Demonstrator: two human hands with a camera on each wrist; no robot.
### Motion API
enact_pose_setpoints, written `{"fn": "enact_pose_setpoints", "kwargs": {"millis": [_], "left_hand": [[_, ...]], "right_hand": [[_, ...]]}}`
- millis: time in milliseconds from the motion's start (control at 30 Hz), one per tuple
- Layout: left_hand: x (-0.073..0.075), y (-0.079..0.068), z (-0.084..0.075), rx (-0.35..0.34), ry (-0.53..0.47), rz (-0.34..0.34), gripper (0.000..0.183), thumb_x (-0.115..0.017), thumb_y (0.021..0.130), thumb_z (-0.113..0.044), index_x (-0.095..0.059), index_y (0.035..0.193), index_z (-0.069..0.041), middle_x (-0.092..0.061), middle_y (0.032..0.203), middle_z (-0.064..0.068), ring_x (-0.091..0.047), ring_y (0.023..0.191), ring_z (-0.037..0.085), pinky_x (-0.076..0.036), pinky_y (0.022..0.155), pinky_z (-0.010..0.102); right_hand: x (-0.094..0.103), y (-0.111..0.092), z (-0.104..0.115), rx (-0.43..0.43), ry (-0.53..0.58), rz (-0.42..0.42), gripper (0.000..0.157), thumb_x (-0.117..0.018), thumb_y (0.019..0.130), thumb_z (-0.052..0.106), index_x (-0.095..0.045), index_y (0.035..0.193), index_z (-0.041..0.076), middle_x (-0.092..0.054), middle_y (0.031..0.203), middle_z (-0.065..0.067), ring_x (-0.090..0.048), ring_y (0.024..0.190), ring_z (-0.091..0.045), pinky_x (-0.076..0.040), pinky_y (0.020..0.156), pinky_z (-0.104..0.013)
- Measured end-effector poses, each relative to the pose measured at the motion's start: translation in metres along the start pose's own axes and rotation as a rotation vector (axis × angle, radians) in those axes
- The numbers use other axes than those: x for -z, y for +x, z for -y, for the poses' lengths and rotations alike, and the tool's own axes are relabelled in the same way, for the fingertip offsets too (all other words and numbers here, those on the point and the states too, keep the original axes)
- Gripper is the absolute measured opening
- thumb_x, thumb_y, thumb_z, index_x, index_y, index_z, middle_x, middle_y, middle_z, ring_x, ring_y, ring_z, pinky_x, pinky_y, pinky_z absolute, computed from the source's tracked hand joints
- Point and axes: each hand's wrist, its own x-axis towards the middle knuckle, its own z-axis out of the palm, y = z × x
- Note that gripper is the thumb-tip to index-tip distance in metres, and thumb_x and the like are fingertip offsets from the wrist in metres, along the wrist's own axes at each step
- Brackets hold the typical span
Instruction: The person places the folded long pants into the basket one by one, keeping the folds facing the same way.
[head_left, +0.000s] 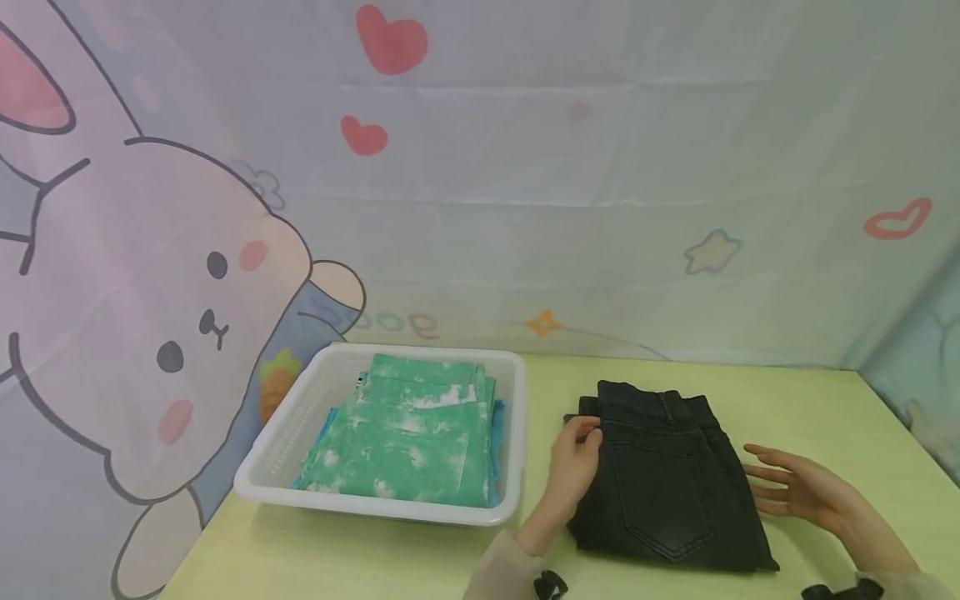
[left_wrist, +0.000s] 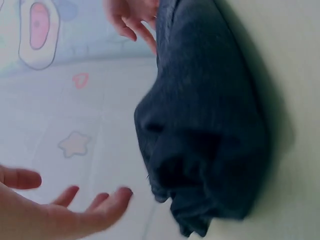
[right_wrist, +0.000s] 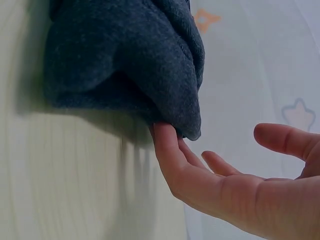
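Note:
Folded black jeans (head_left: 667, 492), a back pocket facing up, lie on the table with the waistband away from me. Beside their left edge is my left hand (head_left: 576, 467); in the left wrist view its loosely bent fingers (left_wrist: 107, 207) hold nothing and a gap shows between them and the cloth (left_wrist: 200, 115). At the right edge my right hand (head_left: 813, 492) has its fingers spread toward the jeans. The right wrist view shows fingertips (right_wrist: 165, 135) at the lower edge of the fabric, thumb apart; whether they reach under it is hard to tell.
Left of the jeans stands a white plastic basket (head_left: 251, 479) holding a folded green-and-white patterned cloth (head_left: 408, 442) on top of blue fabric (head_left: 497, 433). The pale yellow table (head_left: 795, 396) ends against a printed cloth backdrop (head_left: 600, 167) with a rabbit and hearts.

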Motion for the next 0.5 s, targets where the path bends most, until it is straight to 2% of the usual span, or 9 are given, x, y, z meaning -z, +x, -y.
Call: {"fn": "enact_pose_setpoints", "kwargs": {"millis": [133, 267, 500], "left_hand": [[-0.003, 0.005, 0.002, 0.102, -0.1, -0.1, 0.022, -0.045, 0.089, -0.013, -0.059, 0.105, -0.003, -0.059, 0.102, 0.015, -0.056, 0.092, 0.02, -0.044, 0.074, 0.029], [-0.006, 0.009, 0.007, 0.141, -0.168, -0.167, 0.022, -0.045, 0.088, -0.011, -0.057, 0.104, -0.002, -0.058, 0.104, 0.016, -0.053, 0.092, 0.021, -0.043, 0.077, 0.032], [-0.007, 0.014, 0.017, 0.222, -0.208, -0.176, 0.03, -0.043, 0.086, -0.011, -0.05, 0.11, 0.006, -0.054, 0.111, 0.019, -0.051, 0.102, 0.029, -0.042, 0.086, 0.041]], "right_hand": [[0.0, -0.002, 0.001, 0.004, 0.057, 0.052, 0.04, -0.02, 0.099, 0.025, -0.058, 0.101, 0.037, -0.054, 0.106, 0.013, -0.056, 0.102, -0.016, -0.045, 0.091, -0.038], [0.003, -0.004, 0.002, 0.001, 0.127, 0.118, 0.044, -0.017, 0.099, 0.025, -0.06, 0.104, 0.034, -0.056, 0.108, 0.011, -0.056, 0.104, -0.016, -0.044, 0.093, -0.037], [0.007, -0.005, -0.002, -0.001, 0.17, 0.184, 0.047, -0.014, 0.099, 0.024, -0.06, 0.107, 0.031, -0.056, 0.111, 0.009, -0.055, 0.106, -0.018, -0.043, 0.094, -0.04]]}}
